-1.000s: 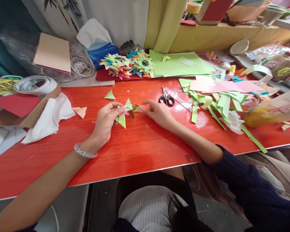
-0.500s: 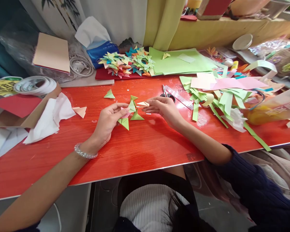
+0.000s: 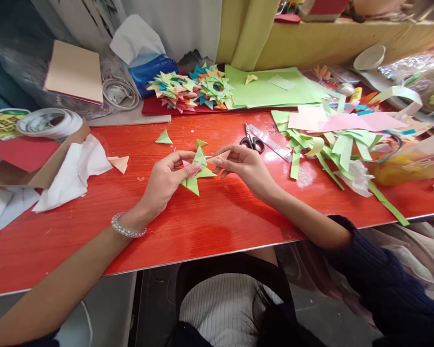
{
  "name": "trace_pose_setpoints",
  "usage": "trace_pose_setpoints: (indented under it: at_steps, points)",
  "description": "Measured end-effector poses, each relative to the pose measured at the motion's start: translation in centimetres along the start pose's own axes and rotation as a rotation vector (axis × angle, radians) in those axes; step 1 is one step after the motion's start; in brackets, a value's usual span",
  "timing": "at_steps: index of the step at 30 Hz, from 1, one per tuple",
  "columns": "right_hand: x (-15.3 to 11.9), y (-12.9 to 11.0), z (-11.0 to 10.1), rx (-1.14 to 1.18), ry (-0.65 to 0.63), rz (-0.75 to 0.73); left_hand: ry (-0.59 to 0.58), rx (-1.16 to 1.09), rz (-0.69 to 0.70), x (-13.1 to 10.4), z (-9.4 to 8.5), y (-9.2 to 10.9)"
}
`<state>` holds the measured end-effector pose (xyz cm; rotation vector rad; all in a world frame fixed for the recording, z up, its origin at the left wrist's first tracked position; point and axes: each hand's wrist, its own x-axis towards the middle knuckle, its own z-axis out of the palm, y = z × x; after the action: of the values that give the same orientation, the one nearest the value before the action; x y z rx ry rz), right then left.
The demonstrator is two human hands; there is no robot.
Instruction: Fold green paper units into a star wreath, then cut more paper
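Note:
My left hand, with a beaded bracelet at the wrist, pinches a star-like cluster of folded green paper triangles above the red table. A bit of pink paper shows beside its thumb. My right hand holds a peach folded paper triangle between thumb and fingers, its tip right at the green cluster. Whether the tip is inside a fold I cannot tell. A loose green folded triangle lies just beyond my left hand, and a peach one lies to its left.
Scissors and a clear ruler lie beyond my right hand. Colourful paper-star pieces and green sheets sit at the back. Paper strips pile at right, near a bottle. A cardboard box stands left.
My right hand has turned the peach triangle so its broad face shows. The green cluster in my left hand has tilted slightly. The view has shifted a little.

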<state>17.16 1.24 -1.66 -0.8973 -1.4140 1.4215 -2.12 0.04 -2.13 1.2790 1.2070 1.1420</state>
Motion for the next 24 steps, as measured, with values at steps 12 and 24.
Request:
trace_pose_setpoints:
  at_steps: [12,24]
  points:
    - [-0.8,0.0,0.2,-0.369,0.056,-0.332,-0.142,0.044,0.101,-0.5,-0.1,-0.2]
    - [-1.2,-0.2,-0.2,-0.807,0.059,-0.845,-0.094,0.092,0.235,-0.6,-0.1,-0.1]
